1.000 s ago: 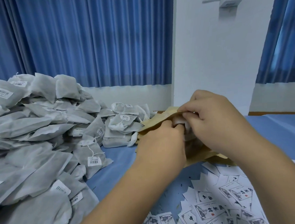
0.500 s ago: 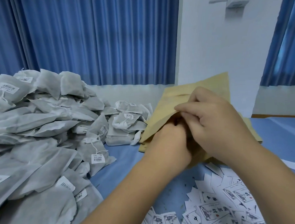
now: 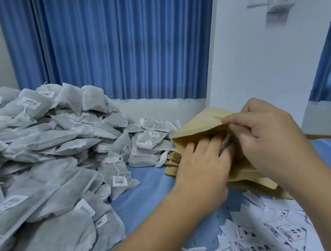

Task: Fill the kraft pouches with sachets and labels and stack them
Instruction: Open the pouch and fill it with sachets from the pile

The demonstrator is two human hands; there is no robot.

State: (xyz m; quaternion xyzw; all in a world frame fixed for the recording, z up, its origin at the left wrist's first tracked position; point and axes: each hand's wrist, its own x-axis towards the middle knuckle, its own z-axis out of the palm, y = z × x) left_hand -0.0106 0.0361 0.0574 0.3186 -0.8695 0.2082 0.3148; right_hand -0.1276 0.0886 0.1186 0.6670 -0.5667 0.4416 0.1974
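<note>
While the right hand (image 3: 265, 140) pinches the upper lip of the kraft pouch (image 3: 196, 122) and holds its mouth agape, the left hand (image 3: 202, 161) reaches into that mouth with its fingers nearly straight, beside a grey sachet (image 3: 225, 141) that is partly inside; whether it pinches the sachet or only pushes it cannot be told. Pouch position: tilted up over the stack of flat pouches (image 3: 172, 163), toward the far right of the blue table (image 3: 150, 192). Supply: heap of sachets (image 3: 48, 149) at left; loose labels (image 3: 270, 232) scattered at near right. Hazards, as judged: sachet may snag on the lip and crumple if pushed askew; lip may tear or slip from the pinch under a hard shove; stack beneath may skew; label, not visible inside, may be omitted.
</note>
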